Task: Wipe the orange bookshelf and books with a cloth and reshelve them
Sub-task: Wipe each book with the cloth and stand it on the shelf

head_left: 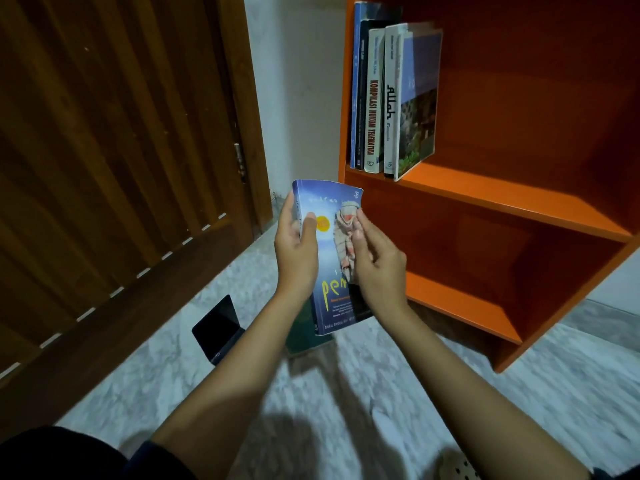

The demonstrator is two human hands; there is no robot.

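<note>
Floor: the grey-white marble-patterned floor (311, 393) fills the lower half of the view and runs up to the foot of the bookshelf.
Door: a brown slatted wooden door (104, 150) takes up the left side.
Wall: a strip of white wall (294, 81) shows between the door and the bookshelf.
Orange bookshelf: the orange bookshelf (502, 202) stands on the floor at the right. 2 shelf boards show, bright orange on top and darker inside the compartments.
Shelved books: 5 shelved books (375, 98) stand upright at the left end of the upper board, against the side panel. 2 spines read "KOMPILASI HUKUM TELEMATIKA" and "Allah". The outermost shows a photo cover, blurred at its top.
Blue book: the blue book (329, 261) is held in the air in front of the bookshelf's lower left corner, between both hands, with its front cover facing up. The cover is blue with a yellow-orange disc and yellow lettering starting "pe".
Left hand: the left hand (298, 247) grips the book's left edge, with its thumb lying on the cover beside the disc.
Right hand: the right hand (377, 265) has its fingers curled on the cloth, holding it against the right half of the cover.
Cloth: the cloth (344, 223) is pale with reddish stripes and lies bunched on the cover.
Floor items: a dark green book (301, 334) lies flat below the held one. A black folded object (218, 327) stands just to its left; what it is cannot be told.
</note>
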